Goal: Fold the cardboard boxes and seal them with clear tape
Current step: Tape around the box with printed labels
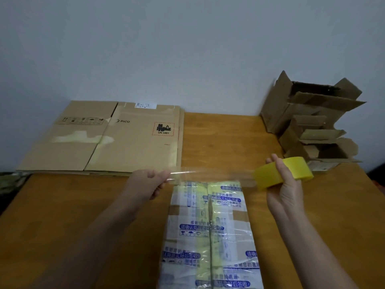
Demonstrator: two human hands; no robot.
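Stretching between the two hands in the head view, a strip of clear tape (208, 176) runs taut and level across the far edge of the taped box (210, 236). Whether the strip touches the cardboard there cannot be told.

The left hand (151, 182), to the left of the taped box's far corner, is closed with its fingers curled. It pinches the free end of the strip between thumb and fingertips.

The right hand (285, 190), to the right of the box's far edge, is clamped on the yellow tape roll (265, 178). Its palm is turned toward the camera and its fingers are wrapped round the roll. The two hands are held well apart, with the width of the box between them.

The taped box lies closed on the wooden worktop (218, 138), close to the person. Its top is covered with glossy tape and printed bands, and a seam runs down its middle.

Beyond the taped box and to its left, a stack of flattened cardboard boxes (116, 138) lies flat on the worktop against the wall (187, 49). Beyond it and to its right, several open cardboard boxes (308, 113) stand in the corner with their flaps up.
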